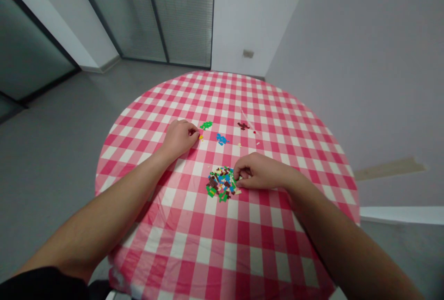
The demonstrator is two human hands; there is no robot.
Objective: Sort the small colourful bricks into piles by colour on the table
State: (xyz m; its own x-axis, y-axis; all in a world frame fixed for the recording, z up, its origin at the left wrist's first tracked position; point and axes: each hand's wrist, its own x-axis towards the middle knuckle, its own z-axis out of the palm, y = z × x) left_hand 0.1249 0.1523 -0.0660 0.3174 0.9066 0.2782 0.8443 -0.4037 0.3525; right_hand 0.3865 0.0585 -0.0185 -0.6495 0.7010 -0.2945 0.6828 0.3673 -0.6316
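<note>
A mixed heap of tiny coloured bricks (222, 183) lies near the middle of a round table with a red-and-white checked cloth (222, 244). My right hand (258, 172) rests at the heap's right edge, fingers curled in a pinch on a small piece I cannot make out. My left hand (179, 137) lies further back on the left, fingers curled, its fingertips touching a tiny yellow piece (200, 137). Beyond it sit sorted little groups: green pieces (206, 125), blue pieces (221, 140) and dark brown pieces (243, 126).
A few stray red and pale bits (256, 142) lie to the right of the sorted groups. The table's far edge (225, 74) faces a white wall and glass doors with blinds (166, 13). Grey floor surrounds the table.
</note>
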